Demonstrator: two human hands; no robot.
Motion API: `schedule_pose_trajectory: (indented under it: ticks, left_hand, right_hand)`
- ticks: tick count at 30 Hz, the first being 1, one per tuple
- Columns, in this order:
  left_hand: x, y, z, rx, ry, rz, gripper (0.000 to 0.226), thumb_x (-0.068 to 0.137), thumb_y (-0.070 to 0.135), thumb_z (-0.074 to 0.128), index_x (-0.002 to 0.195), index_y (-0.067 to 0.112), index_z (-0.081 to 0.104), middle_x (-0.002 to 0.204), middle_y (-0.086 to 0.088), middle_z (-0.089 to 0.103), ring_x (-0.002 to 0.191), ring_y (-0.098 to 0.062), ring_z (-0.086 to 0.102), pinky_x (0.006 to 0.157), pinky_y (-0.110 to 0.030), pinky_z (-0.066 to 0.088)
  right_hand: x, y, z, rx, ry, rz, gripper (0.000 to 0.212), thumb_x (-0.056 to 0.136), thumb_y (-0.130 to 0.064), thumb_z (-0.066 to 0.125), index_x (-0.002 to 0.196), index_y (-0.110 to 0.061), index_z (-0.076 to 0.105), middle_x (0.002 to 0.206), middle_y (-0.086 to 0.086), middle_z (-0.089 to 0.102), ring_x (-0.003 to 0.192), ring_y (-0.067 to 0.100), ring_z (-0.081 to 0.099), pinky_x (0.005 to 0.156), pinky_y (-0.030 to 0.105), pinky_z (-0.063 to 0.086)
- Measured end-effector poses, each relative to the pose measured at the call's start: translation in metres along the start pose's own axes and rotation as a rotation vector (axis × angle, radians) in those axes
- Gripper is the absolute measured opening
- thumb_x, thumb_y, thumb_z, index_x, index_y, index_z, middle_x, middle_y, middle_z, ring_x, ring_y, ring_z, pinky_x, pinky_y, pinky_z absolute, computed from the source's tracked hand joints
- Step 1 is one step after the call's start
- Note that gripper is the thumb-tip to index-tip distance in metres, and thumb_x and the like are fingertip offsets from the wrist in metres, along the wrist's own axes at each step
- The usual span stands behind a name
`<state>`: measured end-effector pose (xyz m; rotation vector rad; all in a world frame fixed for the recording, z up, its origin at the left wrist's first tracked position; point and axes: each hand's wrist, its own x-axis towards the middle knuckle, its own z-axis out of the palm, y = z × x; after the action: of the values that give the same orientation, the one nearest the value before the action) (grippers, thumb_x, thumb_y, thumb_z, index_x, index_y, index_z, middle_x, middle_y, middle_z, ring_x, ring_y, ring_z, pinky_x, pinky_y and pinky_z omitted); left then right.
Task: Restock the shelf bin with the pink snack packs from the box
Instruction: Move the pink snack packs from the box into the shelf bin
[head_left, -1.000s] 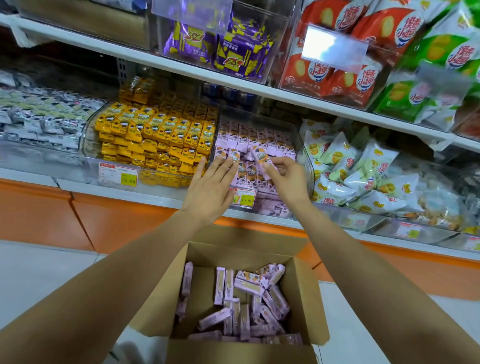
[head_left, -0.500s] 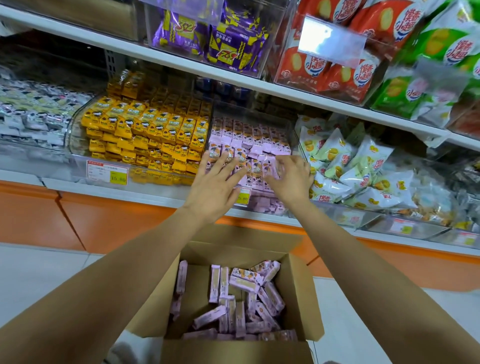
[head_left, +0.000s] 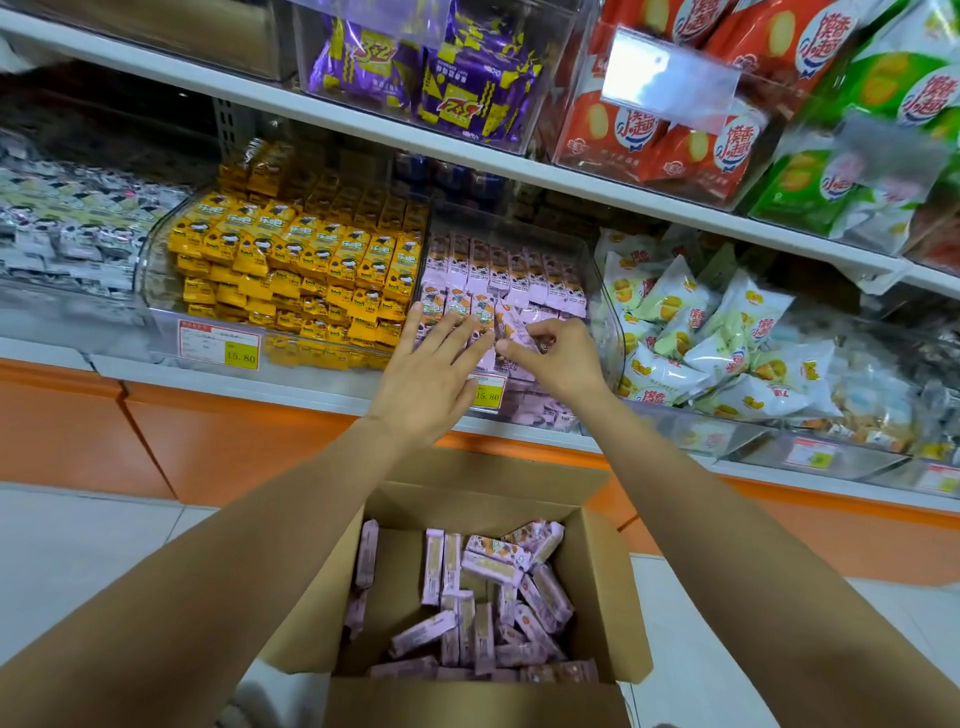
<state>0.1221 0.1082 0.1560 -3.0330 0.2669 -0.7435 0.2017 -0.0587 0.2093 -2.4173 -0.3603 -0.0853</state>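
Shop shelving fills the background, stacked with bright snack bags above an orange base and a pale floor. On the lower shelf a clear shelf bin (head_left: 607, 291) sits between a bin of yellow packs (head_left: 311, 260) and a heap of white-and-green bags (head_left: 701, 332). It already holds neat rows of pink snack packs (head_left: 498, 267). Below, near the person's body, the open cardboard box (head_left: 615, 597) has many more pink packs lying loose in its bottom (head_left: 483, 603).

The step in hand looks like placing and tidying. The left hand (head_left: 426, 376) lies flat on the bin's front row, its fingers (head_left: 457, 332) straight and slightly spread, pressing the packs down. Just beside it, the right hand (head_left: 563, 358) pinches one tilted pack (head_left: 514, 327) between thumb and fingertips at the front right of the bin, above the price tag (head_left: 487, 392).

The next move likely calls for slotting that pack upright into the gap on the right of the front row while the left hand holds its neighbours in line. After that, a reach down into the box for another handful. Judging by the box, much of the restocking remains, and the bin has little room left at the front.
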Motion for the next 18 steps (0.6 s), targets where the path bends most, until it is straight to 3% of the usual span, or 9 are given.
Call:
schedule_pose_trajectory:
  ticks: [2,5,8,11,14,18]
  left_hand:
    - [0.0,0.0,0.0,0.002,0.002,-0.001,0.057,0.096,0.038,0.022,0.147,0.02,0.039,0.149,-0.005,0.043,0.142,-0.025,0.032,0.118,-0.056,0.004]
    - [-0.001,0.0,0.0,-0.003,0.008,0.001,0.057,0.095,0.038,0.023,0.146,0.019,0.04,0.149,-0.006,0.043,0.142,-0.026,0.033,0.118,-0.056,0.004]
    - [-0.001,-0.001,0.0,0.002,0.008,0.01,0.057,0.095,0.038,0.024,0.146,0.018,0.04,0.149,-0.006,0.043,0.141,-0.026,0.034,0.118,-0.055,0.002]
    - [-0.001,0.0,-0.001,0.003,-0.001,0.01,0.058,0.095,0.039,0.022,0.147,0.018,0.038,0.15,-0.007,0.042,0.141,-0.027,0.034,0.118,-0.054,0.0]
    - [0.0,0.0,-0.003,0.003,-0.021,-0.005,0.062,0.094,0.04,0.018,0.148,0.018,0.035,0.152,-0.007,0.038,0.144,-0.026,0.029,0.119,-0.052,-0.003]
    - [-0.001,0.002,-0.004,-0.013,-0.036,-0.009,0.062,0.093,0.039,0.018,0.149,0.016,0.035,0.154,-0.009,0.036,0.145,-0.027,0.026,0.118,-0.052,-0.003]
  right_hand:
    - [0.002,0.001,-0.003,0.001,-0.017,0.02,0.052,0.079,-0.039,0.076,0.116,-0.005,0.064,0.092,0.004,0.06,0.084,0.019,0.058,0.076,0.031,0.048]
    - [0.004,0.0,-0.003,0.116,0.044,0.107,0.042,0.084,-0.037,0.071,0.113,-0.009,0.062,0.079,0.0,0.058,0.085,0.022,0.06,0.08,0.036,0.05]
    - [0.002,-0.003,0.003,0.137,0.034,0.078,0.022,0.088,-0.034,0.067,0.095,-0.013,0.067,0.09,0.005,0.069,0.086,0.022,0.064,0.08,0.04,0.053]
    - [-0.003,-0.007,0.01,0.115,0.032,-0.012,0.02,0.09,-0.027,0.065,0.087,-0.008,0.071,0.084,0.011,0.071,0.079,0.026,0.065,0.076,0.041,0.053]
    - [-0.003,-0.008,0.011,0.103,-0.008,-0.043,0.025,0.093,-0.025,0.061,0.098,-0.004,0.073,0.087,0.016,0.072,0.079,0.025,0.063,0.076,0.036,0.05]
    - [-0.005,0.001,0.001,0.044,-0.176,-0.08,0.037,0.096,-0.021,0.055,0.118,0.008,0.061,0.113,0.031,0.061,0.105,0.039,0.058,0.092,0.041,0.045]
